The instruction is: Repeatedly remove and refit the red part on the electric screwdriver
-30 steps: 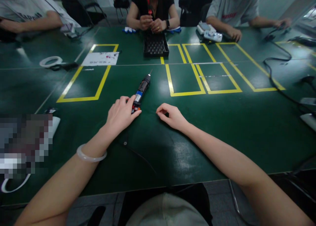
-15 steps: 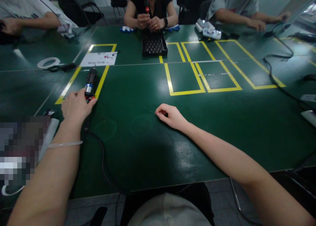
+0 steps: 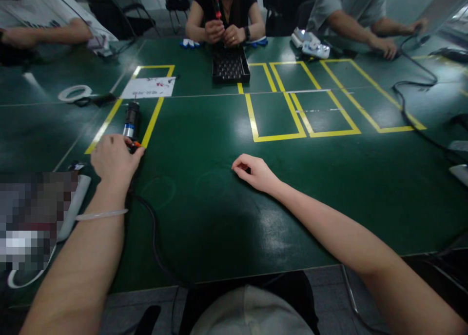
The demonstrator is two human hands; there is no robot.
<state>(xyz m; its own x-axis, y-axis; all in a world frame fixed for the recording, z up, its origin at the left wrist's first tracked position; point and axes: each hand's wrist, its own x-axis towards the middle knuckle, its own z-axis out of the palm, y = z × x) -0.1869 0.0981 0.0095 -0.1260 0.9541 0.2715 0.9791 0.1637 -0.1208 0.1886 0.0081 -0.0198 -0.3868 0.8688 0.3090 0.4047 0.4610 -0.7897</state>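
On the left of the green table [image 3: 204, 125], my left hand [image 3: 115, 162] is closed around the rear of a corded electric screwdriver [image 3: 131, 120]. Its black body has a silver and blue band, and an orange-red part shows beside my thumb. The front of the tool points away from me, within a yellow-taped outline [image 3: 155, 115]. My palm and fingers hide much of the grip. My right hand [image 3: 254, 171] rests on the table near the middle, fingers curled in with thumb and forefinger meeting; nothing shows in it.
A black cord [image 3: 155, 237] runs from the screwdriver towards the front edge. Beyond lie a printed sheet [image 3: 148, 88], a roll of white tape [image 3: 75, 93] and a black tray [image 3: 231, 67] before a co-worker. More taped outlines [image 3: 280, 139] mark the right. Other people sit across the table.
The screwdriver has turned slightly in my left hand, its front end swinging a little left, and more of the orange-red part shows. My right hand stays put on the table.
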